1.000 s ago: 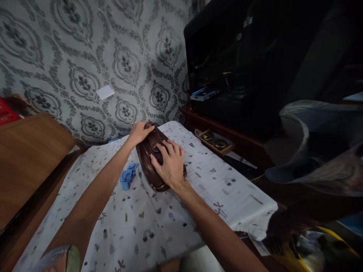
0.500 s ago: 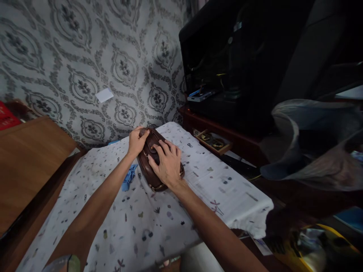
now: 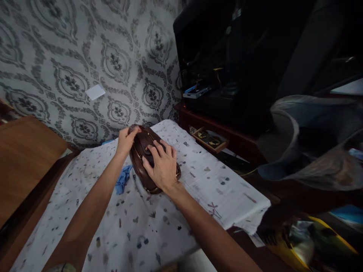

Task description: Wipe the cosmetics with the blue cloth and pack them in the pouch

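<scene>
A brown leather bag with metal zips and a flap lies on the cloth-covered table. My left hand grips its far left end, thumb over the top; the other fingers are partly hidden. Across the flap rests my right hand, palm down with fingers spread, one fingertip beside the small gold-coloured clasp. A crumpled blue cloth lies just left of the bag, near my left forearm.
White patterned fabric covers the table. On the right are a small open drawer with round gold-coloured items, a large black screen and a translucent plastic bag. A wooden panel stands left, before the patterned wall.
The view has shifted slightly, so the bag and hands appear further left. My left thumb has slid towards the bag's far end. The right hand keeps its place on the flap.
</scene>
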`<state>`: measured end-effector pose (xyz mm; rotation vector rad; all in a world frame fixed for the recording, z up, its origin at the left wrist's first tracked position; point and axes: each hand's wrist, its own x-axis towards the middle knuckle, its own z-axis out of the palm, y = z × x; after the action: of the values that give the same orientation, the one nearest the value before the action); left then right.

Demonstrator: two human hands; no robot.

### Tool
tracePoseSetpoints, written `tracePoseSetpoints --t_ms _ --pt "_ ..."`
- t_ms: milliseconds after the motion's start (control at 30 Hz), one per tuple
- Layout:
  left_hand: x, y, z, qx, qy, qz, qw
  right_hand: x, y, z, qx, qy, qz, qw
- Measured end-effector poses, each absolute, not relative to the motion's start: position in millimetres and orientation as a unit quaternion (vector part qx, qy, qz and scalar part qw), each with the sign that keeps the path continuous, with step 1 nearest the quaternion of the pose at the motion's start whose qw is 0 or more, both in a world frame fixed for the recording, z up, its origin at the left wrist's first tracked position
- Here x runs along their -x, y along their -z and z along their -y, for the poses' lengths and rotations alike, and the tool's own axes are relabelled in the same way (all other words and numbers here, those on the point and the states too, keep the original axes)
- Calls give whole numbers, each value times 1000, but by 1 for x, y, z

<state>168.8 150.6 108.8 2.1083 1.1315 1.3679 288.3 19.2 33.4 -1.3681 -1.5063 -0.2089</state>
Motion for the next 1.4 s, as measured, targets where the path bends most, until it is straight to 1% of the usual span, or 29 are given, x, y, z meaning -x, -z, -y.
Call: tracePoseSetpoints --t_ms 100,300,567,800,1000,1133,1300,1400 --pt "-155 -115 -158 -762 -462 -419 175 -289 -33 -19 572 87 627 522" --pt "-133 -116 -148 -791 -391 -457 114 -289 -34 -18 574 78 636 510" --pt "-134 -113 -135 -792 -393 -454 111 -288 -34 -19 577 80 639 503" --pt "-139 -109 -95 -806 -404 -431 17 -288 -33 -19 576 76 639 505" --pt "-139 -109 -98 -793 -411 -443 75 -288 -31 -21 571 86 633 516" --pt "-146 -119 -120 -796 -405 -445 64 -290 -27 -18 575 84 621 526" --pt "-170 -125 -142 -821 -353 -430 128 -292 -18 -11 574 87 621 527" --pt "-182 -121 -150 -806 -351 -457 137 -292 -16 -10 569 90 622 530"
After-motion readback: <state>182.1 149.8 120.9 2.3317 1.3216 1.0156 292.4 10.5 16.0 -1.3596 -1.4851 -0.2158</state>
